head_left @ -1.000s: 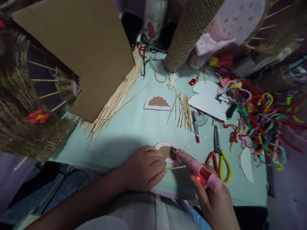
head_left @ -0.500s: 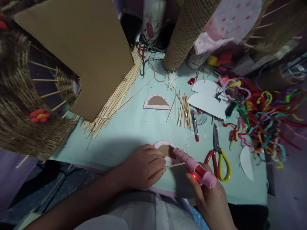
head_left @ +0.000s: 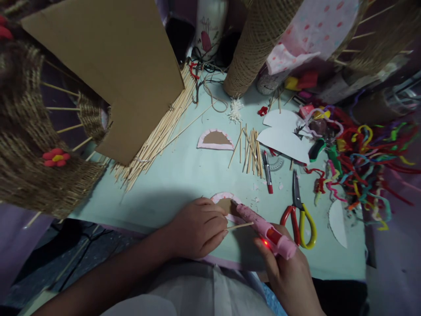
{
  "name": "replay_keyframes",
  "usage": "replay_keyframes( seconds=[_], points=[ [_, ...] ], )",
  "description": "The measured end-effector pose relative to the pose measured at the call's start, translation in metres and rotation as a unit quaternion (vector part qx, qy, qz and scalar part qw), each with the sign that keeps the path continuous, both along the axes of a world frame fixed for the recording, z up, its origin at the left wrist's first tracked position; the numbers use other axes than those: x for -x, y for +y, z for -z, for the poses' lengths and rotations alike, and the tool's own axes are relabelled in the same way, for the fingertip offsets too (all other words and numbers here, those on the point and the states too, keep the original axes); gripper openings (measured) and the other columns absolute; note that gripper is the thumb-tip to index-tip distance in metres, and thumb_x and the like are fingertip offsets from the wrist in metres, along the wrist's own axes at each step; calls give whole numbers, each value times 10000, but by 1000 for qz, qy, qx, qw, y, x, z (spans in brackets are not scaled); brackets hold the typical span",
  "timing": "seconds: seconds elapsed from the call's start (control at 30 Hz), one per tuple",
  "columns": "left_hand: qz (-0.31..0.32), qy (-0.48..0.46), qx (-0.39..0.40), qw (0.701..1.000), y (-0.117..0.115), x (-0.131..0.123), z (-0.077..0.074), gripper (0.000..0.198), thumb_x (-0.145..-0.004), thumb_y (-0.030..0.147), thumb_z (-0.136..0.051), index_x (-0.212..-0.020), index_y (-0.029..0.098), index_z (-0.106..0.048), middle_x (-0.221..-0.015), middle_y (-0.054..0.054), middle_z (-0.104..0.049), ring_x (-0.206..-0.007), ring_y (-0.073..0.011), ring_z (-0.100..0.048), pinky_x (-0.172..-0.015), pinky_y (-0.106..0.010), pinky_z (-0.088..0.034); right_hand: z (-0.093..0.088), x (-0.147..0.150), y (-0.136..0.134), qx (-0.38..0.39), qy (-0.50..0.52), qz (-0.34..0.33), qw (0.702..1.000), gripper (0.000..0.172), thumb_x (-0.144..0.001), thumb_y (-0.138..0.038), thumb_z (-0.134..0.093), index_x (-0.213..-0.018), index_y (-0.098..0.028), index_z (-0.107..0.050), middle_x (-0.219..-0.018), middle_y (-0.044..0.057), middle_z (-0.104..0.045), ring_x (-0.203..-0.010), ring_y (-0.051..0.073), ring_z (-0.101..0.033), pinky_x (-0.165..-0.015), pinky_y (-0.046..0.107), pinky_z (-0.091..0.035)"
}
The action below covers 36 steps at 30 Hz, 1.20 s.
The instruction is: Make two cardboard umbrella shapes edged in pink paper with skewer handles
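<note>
My right hand [head_left: 286, 267] is closed around a pink hot glue gun [head_left: 263, 228] with a red light glowing on its side. The gun's dark nozzle meets the brown face of a half-round cardboard piece [head_left: 226, 205] edged with pink-and-white fabric. Closed over the left part of that piece is my left hand [head_left: 200, 228]. A thin wooden stick [head_left: 240, 226] pokes out from its fingers to the right. Farther back lies a second fabric-edged cardboard half-round [head_left: 216, 139], apart from both hands.
Scissors [head_left: 297, 210] and a marker [head_left: 268, 172] lie at right, near short sticks [head_left: 252, 151] and white paper half-rounds [head_left: 284, 142]. Colourful pipe cleaners [head_left: 368, 166] crowd the right side. A cardboard sheet [head_left: 121, 74], long sticks [head_left: 161, 131] and twine weaving [head_left: 49, 188] occupy the left.
The glue gun's nozzle has shifted very slightly left on the cardboard. Both hands keep almost the same place and hold.
</note>
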<state>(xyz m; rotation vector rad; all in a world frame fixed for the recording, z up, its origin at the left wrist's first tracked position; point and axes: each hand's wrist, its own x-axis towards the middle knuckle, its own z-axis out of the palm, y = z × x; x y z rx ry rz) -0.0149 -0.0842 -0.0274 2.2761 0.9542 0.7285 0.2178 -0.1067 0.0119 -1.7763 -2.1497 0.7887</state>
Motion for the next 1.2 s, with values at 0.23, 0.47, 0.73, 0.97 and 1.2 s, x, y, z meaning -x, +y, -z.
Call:
replay_keyframes(
  seconds=[0.23,0.47,0.73,0.97,1.2],
  points=[
    [-6,-13,8,1000,0,0,-1,202,-912,201,-388,-872,170,-584,-835,-61,-678,-873,-178,-601,-848,-350,-417,-1,-2,-2,5,3,-3,1000,261,-907,-376,-492,-1068,-201,-600,-888,58,-628,-759,190,-617,-629,276,-501],
    [-10,-41,13,999,1,0,0,136,-888,176,-433,-913,168,-566,-870,-65,-689,-900,-182,-622,-859,-349,-433,-3,-2,-1,-25,24,7,999,289,-906,-348,-498,-1138,-211,-603,-921,63,-640,-811,199,-619,-673,286,-510],
    [-109,-198,106,968,7,7,-15,96,-885,153,-454,-883,184,-545,-990,-76,-635,-975,-170,-585,-870,-330,-465,-6,8,7,-8,16,-11,1000,398,-930,-328,-461,-1315,-273,-546,-965,59,-667,-849,196,-634,-715,278,-521],
    [-217,-234,374,871,53,5,-31,146,-830,291,-565,-758,164,-576,-665,11,-543,-606,-108,-535,-575,-250,-449,-4,7,5,25,20,-6,999,424,-935,-335,-450,-1352,-287,-509,-1029,73,-647,-892,208,-628,-732,295,-513],
    [-180,-214,433,857,90,-13,-26,94,-779,235,-624,-796,161,-569,-625,20,-564,-535,-93,-548,-542,-243,-439,-6,3,-3,-25,17,15,999,366,-924,-355,-456,-1235,-226,-598,-867,46,-643,-758,185,-621,-638,269,-497]
  ],
)
